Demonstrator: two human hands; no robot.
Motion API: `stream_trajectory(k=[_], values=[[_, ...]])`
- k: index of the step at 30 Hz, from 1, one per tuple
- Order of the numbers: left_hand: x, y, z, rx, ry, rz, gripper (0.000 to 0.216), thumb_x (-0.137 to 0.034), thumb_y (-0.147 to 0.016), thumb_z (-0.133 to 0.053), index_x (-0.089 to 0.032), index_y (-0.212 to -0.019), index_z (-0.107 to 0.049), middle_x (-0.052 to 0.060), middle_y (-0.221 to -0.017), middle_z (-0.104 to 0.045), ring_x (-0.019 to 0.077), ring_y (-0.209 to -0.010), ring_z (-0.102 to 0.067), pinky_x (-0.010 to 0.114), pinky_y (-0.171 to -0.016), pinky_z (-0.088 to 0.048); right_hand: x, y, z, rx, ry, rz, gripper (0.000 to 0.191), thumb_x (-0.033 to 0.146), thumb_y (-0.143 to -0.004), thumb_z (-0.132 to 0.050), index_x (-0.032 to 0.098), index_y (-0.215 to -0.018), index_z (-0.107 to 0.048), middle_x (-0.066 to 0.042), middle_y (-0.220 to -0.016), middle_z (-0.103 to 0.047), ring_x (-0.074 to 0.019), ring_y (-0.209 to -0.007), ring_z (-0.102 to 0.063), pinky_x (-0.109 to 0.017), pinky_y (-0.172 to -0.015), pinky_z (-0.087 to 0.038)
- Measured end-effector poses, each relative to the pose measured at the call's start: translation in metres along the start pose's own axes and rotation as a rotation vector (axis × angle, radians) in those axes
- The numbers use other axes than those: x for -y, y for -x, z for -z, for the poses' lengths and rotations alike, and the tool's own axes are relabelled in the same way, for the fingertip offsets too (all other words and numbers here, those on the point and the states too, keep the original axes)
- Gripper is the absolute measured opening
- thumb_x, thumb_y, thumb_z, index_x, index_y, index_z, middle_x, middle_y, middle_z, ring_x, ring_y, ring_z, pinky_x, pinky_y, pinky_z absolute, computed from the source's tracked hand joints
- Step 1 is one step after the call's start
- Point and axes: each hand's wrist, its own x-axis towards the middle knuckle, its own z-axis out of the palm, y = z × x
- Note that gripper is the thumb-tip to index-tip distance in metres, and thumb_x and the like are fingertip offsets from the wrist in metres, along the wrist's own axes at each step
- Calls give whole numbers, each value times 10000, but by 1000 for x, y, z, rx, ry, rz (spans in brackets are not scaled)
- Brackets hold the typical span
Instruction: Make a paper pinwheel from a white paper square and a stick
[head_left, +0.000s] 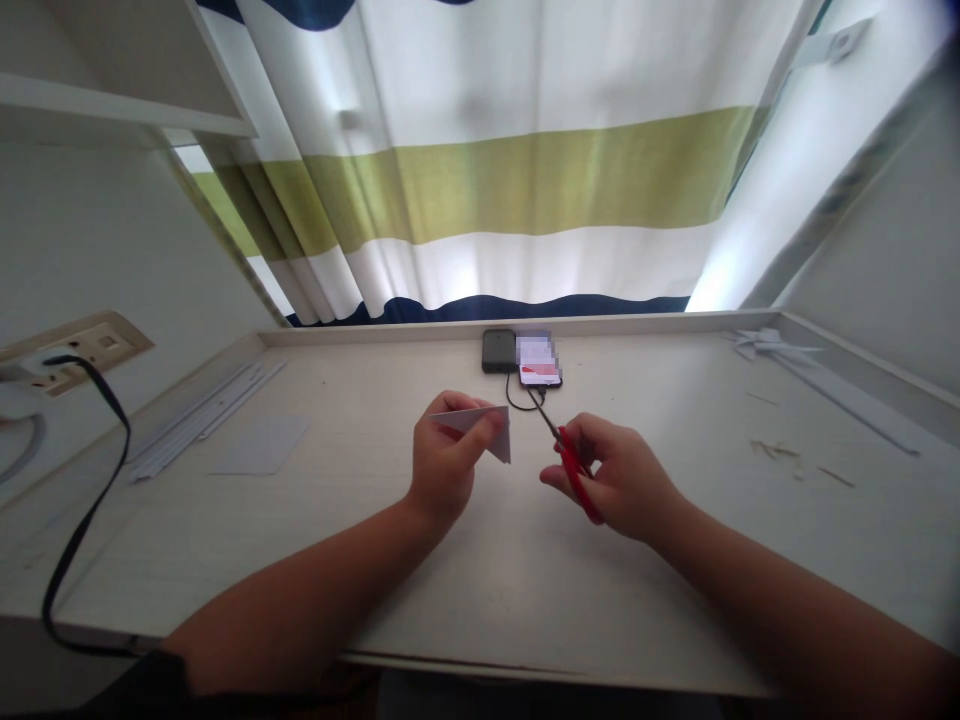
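My left hand [448, 455] pinches a folded white paper triangle [501, 440] between thumb and fingers, above the middle of the desk. To its right, my right hand [619, 478] grips a pair of scissors with red handles [576, 475]. The dark blades point up and to the left, toward the phone, and look closed together. A small gap lies between the scissors and the paper; they do not touch.
A black power bank [499, 352] and a lit phone [538, 360], joined by a cable, lie at the back. Paper strips [202, 420] and a square sheet [260, 445] lie left. Right are paper scraps [769, 343] and thin brown bits [776, 450]. A black cord [97, 510] hangs at left.
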Motion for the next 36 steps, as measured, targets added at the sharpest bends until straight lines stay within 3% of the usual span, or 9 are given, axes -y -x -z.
stream_trajectory(k=[5, 13, 23, 36], values=[[-6, 7, -3, 82, 26, -107, 166, -165, -724, -730, -187, -760, -570, 8, -774, -649, 141, -693, -608, 264, -607, -504, 5, 2, -1, 35, 110, 82, 424, 544, -697, -724, 201, -837, -518, -38, -741, -609, -163, -609, -521, -307, -543, -458], [-6, 10, -5, 136, 49, -136, 151, -191, -728, -740, -197, -755, -592, 13, -784, -650, 161, -700, -626, 287, -582, -523, 4, 2, -2, 8, 184, 108, 454, 621, -735, -653, 193, -817, -526, -38, -710, -605, -148, -587, -507, -272, -518, -423], [-3, 10, -5, 118, 52, -130, 159, -210, -733, -747, -192, -746, -590, 13, -786, -648, 153, -704, -623, 283, -588, -526, 3, 1, -1, -3, 236, 150, 344, 505, -769, -668, 196, -800, -521, -35, -700, -610, -144, -589, -518, -259, -520, -408], [-2, 9, -5, 148, 35, -170, 144, -191, -768, -706, -201, -751, -564, 4, -780, -628, 143, -670, -611, 272, -547, -533, 4, 2, -1, 28, 186, 107, 335, 482, -750, -695, 195, -800, -531, -35, -708, -620, -147, -585, -520, -273, -525, -428]])
